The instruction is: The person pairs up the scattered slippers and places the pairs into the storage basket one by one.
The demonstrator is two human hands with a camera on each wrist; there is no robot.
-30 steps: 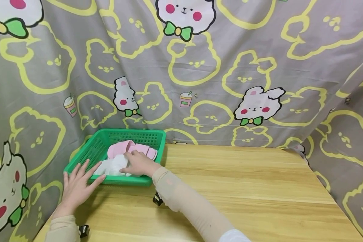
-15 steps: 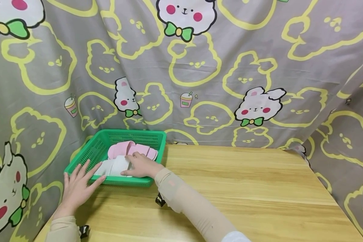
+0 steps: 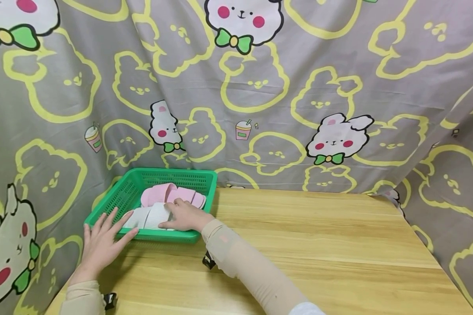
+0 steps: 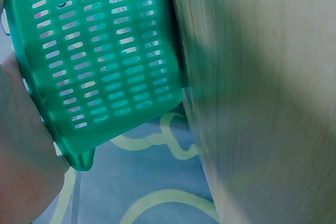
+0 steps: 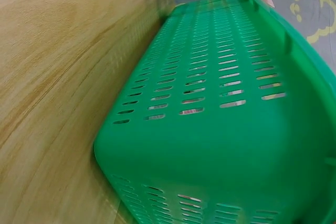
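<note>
A green plastic basket [image 3: 177, 236] stands at the table's back left. In it, a pair of pink slippers [image 3: 155, 195] lies toward the back. White slippers [image 3: 156, 213] with ribbed straps lie along the front side. My right hand [image 3: 185, 215] reaches over the front rim and holds the right-hand white slipper between thumb and fingers; the slipper's right end is hidden under the hand. My left hand [image 3: 102, 245] rests with spread fingers over the basket's front-left corner. In the right wrist view, the basket's slotted wall [image 5: 210, 135] hides the right hand's fingers.
The wooden table [image 3: 319, 245] extends to the right of the basket. A grey patterned curtain [image 3: 260, 100] hangs behind and on both sides, close to the basket's back and left. Black clips [image 3: 110, 301] show at both wrists.
My right hand has shifted very slightly to the right on the white slipper. The left hand and the basket keep their places.
</note>
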